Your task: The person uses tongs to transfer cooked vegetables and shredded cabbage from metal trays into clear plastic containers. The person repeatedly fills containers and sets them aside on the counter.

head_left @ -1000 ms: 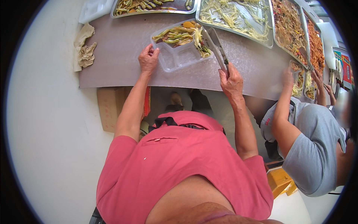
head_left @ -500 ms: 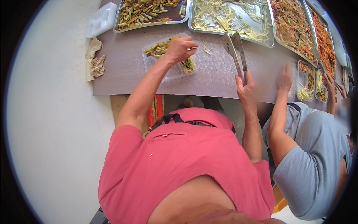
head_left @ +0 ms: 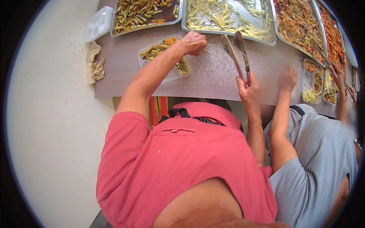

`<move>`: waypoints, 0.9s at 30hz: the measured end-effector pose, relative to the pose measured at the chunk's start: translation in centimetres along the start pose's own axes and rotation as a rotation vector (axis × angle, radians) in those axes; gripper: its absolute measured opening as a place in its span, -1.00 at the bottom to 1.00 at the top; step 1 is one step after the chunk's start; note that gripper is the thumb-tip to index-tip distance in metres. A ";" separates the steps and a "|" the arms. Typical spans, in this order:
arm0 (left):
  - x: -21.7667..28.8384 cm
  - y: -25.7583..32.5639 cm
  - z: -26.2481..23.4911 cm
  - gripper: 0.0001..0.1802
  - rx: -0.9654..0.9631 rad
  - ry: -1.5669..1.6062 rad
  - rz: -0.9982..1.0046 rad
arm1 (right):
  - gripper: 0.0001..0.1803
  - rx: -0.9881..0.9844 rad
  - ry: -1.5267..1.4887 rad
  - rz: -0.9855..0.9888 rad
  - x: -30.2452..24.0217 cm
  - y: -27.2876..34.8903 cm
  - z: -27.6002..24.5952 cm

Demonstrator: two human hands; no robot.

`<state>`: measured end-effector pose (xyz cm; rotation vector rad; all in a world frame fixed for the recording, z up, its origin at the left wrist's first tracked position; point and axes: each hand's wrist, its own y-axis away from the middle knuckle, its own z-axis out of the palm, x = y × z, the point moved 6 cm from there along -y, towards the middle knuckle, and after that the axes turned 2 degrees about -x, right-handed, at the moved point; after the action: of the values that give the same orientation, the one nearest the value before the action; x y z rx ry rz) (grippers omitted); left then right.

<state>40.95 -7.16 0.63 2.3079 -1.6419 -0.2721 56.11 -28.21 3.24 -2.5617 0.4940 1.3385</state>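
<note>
My left hand (head_left: 195,43) is closed, low over the table in front of the tray of pale vegetable strips (head_left: 213,17). A few pale strips (head_left: 206,50) show at its fingers, but its fingertips are hidden, so what it grips is unclear. Under my left forearm sits a clear plastic food container (head_left: 167,78), with cut green vegetables and orange pieces (head_left: 156,50) and more greens and pale strips (head_left: 183,67) in its compartments. My right hand (head_left: 249,89) is wrapped around metal tongs (head_left: 243,57), whose spread jaws point toward the trays.
A tray of green vegetables (head_left: 146,25) stands at the back left, beside a white plastic container (head_left: 99,23) and crumpled brown paper (head_left: 97,68). Trays of noodles (head_left: 298,28) and orange food (head_left: 332,38) lie right. A co-worker (head_left: 317,140) in grey stands close, near filled containers (head_left: 312,91).
My left hand has moved from above the container to the right, onto the loose strips on the table. My right hand still grips the tongs.
</note>
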 end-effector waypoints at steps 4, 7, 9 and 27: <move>-1.2 1.1 -0.9 -0.89 0.112 0.133 -0.135 | -0.59 0.017 -0.004 -0.018 0.8 -0.6 0.2; -2.8 3.8 -3.2 -0.87 0.401 0.314 -0.230 | -0.60 0.001 0.010 -0.006 0.4 -0.9 0.6; -3.9 6.7 -4.7 -0.84 0.501 0.525 -0.351 | -0.61 -0.008 0.035 -0.017 -0.5 -1.4 0.7; 0.6 15.8 1.9 -0.69 0.585 0.657 -0.815 | -0.69 -0.017 0.024 -0.191 -3.6 -5.6 1.9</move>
<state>26.54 -12.78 4.26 2.9118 -0.4412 0.8275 54.98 -21.69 5.29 -2.5660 0.2347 1.2517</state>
